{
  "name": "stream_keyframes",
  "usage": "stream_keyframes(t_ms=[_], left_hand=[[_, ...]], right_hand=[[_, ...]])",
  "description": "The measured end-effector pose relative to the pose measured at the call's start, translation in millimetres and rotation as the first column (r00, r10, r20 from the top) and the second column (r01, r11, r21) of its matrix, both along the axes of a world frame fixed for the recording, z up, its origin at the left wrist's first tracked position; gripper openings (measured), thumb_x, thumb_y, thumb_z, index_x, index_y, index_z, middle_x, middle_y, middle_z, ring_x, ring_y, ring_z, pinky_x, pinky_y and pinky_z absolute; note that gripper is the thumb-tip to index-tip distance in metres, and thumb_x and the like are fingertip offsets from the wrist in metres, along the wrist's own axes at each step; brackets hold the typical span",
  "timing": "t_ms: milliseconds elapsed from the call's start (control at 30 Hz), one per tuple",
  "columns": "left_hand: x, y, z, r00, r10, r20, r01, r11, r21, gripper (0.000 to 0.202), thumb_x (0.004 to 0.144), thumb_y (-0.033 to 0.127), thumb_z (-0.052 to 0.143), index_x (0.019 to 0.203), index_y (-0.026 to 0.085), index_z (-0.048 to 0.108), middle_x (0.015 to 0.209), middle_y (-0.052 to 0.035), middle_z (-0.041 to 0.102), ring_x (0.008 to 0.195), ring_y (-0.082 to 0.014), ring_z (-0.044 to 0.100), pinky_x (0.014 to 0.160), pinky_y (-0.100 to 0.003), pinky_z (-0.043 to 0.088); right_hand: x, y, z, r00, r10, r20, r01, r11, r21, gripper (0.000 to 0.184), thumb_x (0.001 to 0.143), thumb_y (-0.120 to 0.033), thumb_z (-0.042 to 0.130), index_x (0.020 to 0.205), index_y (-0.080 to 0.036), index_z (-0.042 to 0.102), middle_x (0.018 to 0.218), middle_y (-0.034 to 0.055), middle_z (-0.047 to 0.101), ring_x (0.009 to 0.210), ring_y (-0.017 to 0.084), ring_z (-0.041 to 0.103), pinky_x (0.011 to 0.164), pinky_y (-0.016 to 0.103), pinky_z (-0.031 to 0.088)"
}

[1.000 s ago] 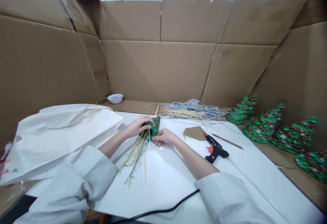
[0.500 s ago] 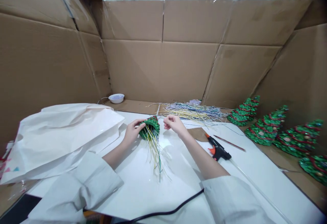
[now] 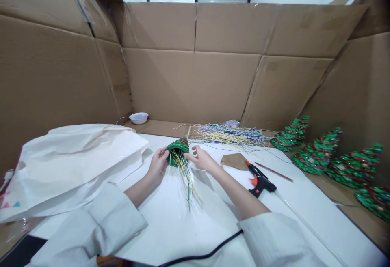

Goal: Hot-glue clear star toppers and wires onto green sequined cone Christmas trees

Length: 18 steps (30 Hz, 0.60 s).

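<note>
My left hand (image 3: 158,164) grips the rim of a small green cone-shaped Christmas tree (image 3: 179,147) with red trim, lying on its side on the white table (image 3: 213,218) with its hollow base towards me. A bundle of yellow, green and blue strands (image 3: 186,173) hangs out of the base. My right hand (image 3: 201,159) rests against the tree's right side, fingers pinched at the strands near the rim.
A black and orange glue gun (image 3: 258,179) lies right of my hands beside a brown cardboard scrap (image 3: 234,160). Loose strands (image 3: 228,134) are piled behind. Several finished trees (image 3: 317,149) line the right side. White paper (image 3: 70,161), a white bowl (image 3: 138,117), cardboard walls.
The tree has been turned so its open base faces me and the strands hang towards me. My right hand lifted away half a second ago and has now come back to the tree.
</note>
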<state>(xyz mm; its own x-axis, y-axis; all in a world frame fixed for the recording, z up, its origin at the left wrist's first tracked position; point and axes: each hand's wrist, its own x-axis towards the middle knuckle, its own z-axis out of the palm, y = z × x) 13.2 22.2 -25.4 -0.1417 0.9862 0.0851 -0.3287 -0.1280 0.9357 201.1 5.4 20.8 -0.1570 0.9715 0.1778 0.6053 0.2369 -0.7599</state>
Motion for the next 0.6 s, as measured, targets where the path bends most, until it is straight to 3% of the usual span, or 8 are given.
stream_keyframes(t_ms=[67, 233, 467, 600], left_hand=[[-0.1, 0.1, -0.8, 0.999, -0.003, 0.039, 0.003, 1.0, -0.012, 0.049, 0.057, 0.041, 0.077, 0.096, 0.014, 0.061, 0.098, -0.0087, 0.066, 0.084, -0.0181, 0.063, 0.07, -0.029, 0.05], [0.5, -0.3, -0.7, 0.995, 0.04, 0.088, -0.037, 0.999, -0.027, 0.049, 0.052, 0.039, 0.079, 0.091, 0.012, 0.066, 0.093, -0.0068, 0.068, 0.081, -0.0162, 0.061, 0.073, -0.027, 0.048], [0.6, -3.0, -3.3, 0.995, 0.085, 0.06, -0.082, 0.995, -0.053, 0.045, 0.052, 0.037, 0.08, 0.086, 0.011, 0.069, 0.084, -0.0059, 0.071, 0.074, -0.0159, 0.063, 0.077, -0.03, 0.049], [-1.6, -3.1, -7.9, 0.992, 0.125, -0.017, -0.126, 0.991, -0.05, 0.041, 0.053, 0.036, 0.079, 0.084, 0.011, 0.07, 0.081, -0.005, 0.071, 0.075, -0.0165, 0.063, 0.076, -0.029, 0.049]], right_hand=[[-5.5, 2.6, -10.4, 0.997, 0.056, -0.046, -0.059, 0.996, -0.071, 0.039, 0.076, -0.039, 0.062, 0.104, -0.015, 0.05, 0.079, 0.0065, 0.064, 0.072, 0.02, 0.062, 0.065, 0.029, 0.045], [-16.0, 5.4, -21.7, 0.99, 0.049, -0.131, -0.053, 0.998, -0.026, 0.033, 0.081, -0.028, 0.052, 0.11, -0.015, 0.046, 0.074, 0.001, 0.063, 0.066, 0.015, 0.063, 0.062, 0.026, 0.046], [-17.3, 1.0, -14.0, 0.992, 0.012, -0.123, -0.006, 0.999, 0.045, 0.033, 0.079, -0.028, 0.053, 0.11, -0.015, 0.051, 0.071, 0.0007, 0.061, 0.063, 0.015, 0.058, 0.061, 0.026, 0.043], [-16.9, -2.1, -8.1, 0.994, 0.005, -0.105, 0.001, 0.998, 0.064, 0.034, 0.08, -0.027, 0.053, 0.111, -0.013, 0.053, 0.079, 0.0043, 0.063, 0.067, 0.015, 0.058, 0.066, 0.027, 0.044]])
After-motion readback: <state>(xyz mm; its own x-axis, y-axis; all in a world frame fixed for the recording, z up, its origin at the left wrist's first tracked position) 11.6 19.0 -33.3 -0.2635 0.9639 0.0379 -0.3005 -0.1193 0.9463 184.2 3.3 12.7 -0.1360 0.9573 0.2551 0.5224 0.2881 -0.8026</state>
